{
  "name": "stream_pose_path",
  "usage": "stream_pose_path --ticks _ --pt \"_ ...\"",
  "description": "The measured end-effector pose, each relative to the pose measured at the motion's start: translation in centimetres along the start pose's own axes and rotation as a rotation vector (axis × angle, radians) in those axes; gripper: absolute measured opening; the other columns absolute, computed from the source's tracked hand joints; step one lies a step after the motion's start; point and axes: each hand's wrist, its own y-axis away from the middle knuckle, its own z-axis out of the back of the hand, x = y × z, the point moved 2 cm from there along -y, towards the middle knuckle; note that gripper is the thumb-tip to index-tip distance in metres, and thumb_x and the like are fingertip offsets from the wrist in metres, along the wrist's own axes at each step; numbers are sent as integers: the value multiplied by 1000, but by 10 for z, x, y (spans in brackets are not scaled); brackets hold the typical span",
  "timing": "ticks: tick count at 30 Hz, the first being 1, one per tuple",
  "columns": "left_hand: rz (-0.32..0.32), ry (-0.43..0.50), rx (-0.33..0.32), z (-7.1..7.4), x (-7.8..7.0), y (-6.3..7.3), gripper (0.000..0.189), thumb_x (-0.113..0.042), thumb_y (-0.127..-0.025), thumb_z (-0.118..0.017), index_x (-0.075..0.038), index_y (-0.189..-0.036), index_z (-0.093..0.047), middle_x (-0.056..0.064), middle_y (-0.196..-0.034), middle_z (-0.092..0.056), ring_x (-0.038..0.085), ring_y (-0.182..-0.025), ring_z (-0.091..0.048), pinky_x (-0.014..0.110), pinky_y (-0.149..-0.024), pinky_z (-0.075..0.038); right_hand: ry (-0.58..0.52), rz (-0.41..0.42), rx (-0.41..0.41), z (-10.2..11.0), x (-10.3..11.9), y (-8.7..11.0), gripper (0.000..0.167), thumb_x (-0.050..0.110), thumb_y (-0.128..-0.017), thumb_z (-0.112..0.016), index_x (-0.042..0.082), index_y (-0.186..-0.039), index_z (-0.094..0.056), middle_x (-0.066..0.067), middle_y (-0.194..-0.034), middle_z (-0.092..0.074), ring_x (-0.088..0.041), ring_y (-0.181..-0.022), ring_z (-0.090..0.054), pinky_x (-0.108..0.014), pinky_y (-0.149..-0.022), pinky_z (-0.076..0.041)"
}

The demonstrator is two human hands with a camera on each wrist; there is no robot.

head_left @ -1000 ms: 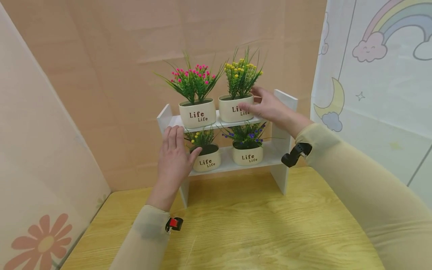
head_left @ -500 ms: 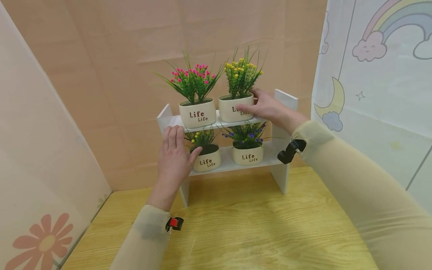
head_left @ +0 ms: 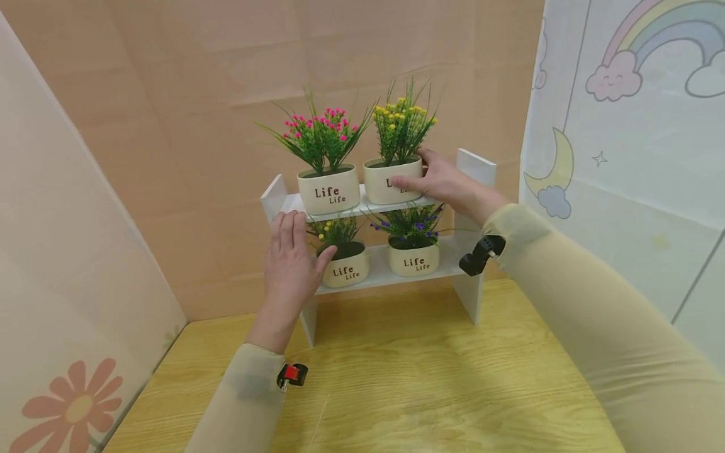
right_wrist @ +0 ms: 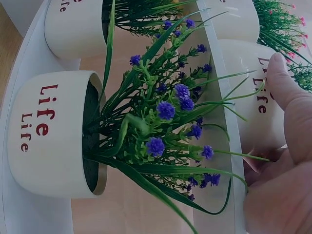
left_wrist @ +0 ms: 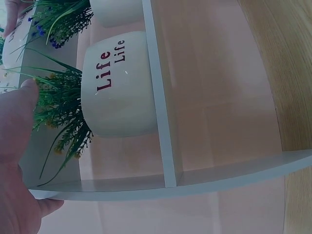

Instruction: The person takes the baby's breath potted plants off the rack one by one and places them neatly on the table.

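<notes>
A white two-tier shelf [head_left: 476,168] bears cream oval flower pots lettered "Life". My right hand [head_left: 450,185] grips the right end of the upper yellow-flowered pot [head_left: 378,187], its thumb across the lettering and its fingers round the back, partly hidden. That pot stands upright on the top tier beside the pink-flowered pot [head_left: 328,196]. My left hand [head_left: 291,264] holds the shelf's left side; the left wrist view has the thumb in front and a finger outside the side panel [left_wrist: 107,195]. Below are another yellow-flowered pot [head_left: 347,269] and a purple-flowered pot [right_wrist: 53,131].
The shelf stands on a wooden table [head_left: 408,377] close to a plain peach backdrop [head_left: 226,126]. A pale flower-printed panel [head_left: 68,220] borders the left side. On the right hangs a white panel [head_left: 640,163] with a rainbow and moon.
My right hand has moved slightly left; its thumb reaches farther over the pot's front and its fingers sit closer to the pot. My left hand keeps its place on the shelf.
</notes>
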Motion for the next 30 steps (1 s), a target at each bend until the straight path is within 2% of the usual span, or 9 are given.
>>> stream_pose_path --ticks 15,19,25,30 --pt "-17 4 -47 -1 2 -1 93 -49 -107 -72 -2 -166 -18 20 -166 -22 39 -162 -12 50 -133 -22 5 3 -12 -1 2 -4 109 56 -98 -81 8 -173 -17 -19 -159 -49 -33 -140 -51 -50 -121 -39" --pt "-12 15 -48 -2 3 -1 93 -48 -107 -72 -2 -166 -18 20 -166 -22 39 -163 -12 50 -133 -22 0 -2 -10 -2 2 -5 110 55 -98 -81 8 -174 -16 -19 -159 -49 -33 -140 -50 -49 -121 -39" --pt "-4 17 -41 -4 2 0 92 -50 -107 -71 -4 -166 -17 18 -167 -21 38 -163 -11 54 -130 -29 -17 -23 -14 -2 -1 -4 117 55 -98 -82 10 -177 -8 -19 -164 -45 -32 -144 -48 -50 -123 -38" --pt "-5 20 -48 -5 1 -1 91 -50 -107 -70 -4 -166 -18 18 -167 -22 39 -163 -12 55 -129 -31 -37 -22 -20 -2 -2 -5 115 55 -97 -83 10 -176 -14 -17 -161 -48 -31 -142 -49 -50 -123 -39"
